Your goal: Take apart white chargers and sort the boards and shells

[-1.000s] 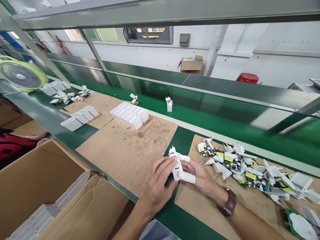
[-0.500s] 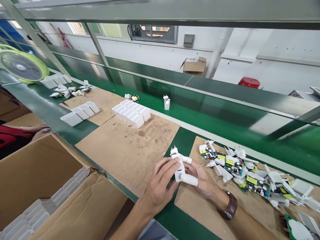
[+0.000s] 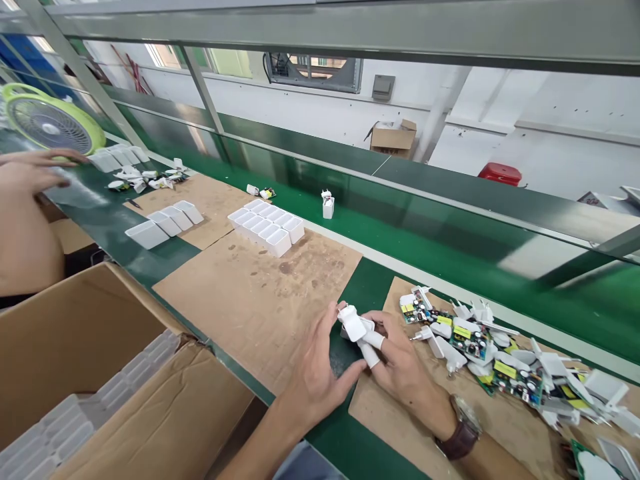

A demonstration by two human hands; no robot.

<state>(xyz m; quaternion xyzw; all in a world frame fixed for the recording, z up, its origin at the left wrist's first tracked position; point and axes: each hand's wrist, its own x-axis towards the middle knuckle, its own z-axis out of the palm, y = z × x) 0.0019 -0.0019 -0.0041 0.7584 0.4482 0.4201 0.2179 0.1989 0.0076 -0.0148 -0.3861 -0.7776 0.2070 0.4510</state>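
A white plug charger (image 3: 353,326) is held between both hands over the green bench near the cardboard mat's edge. My right hand (image 3: 400,363), with white finger cots on two fingers and a brown watch at the wrist, grips it from below and the right. My left hand (image 3: 316,370) touches its left side with the fingers bent around it. Just to the right lies a pile of circuit boards and white plug parts (image 3: 500,347) on a cardboard sheet (image 3: 395,417).
A block of white housings (image 3: 267,227) and a row of white trays (image 3: 165,223) sit on cardboard further back. One assembled charger (image 3: 327,205) stands on the green conveyor. An open carton (image 3: 100,373) with housings is at the lower left. A co-worker's hand (image 3: 35,170) reaches in by the green fan (image 3: 47,123).
The charger has been turned in my hands, so a flat side now faces up. A co-worker's hand and arm have come up at the left edge. The view has shifted slightly.
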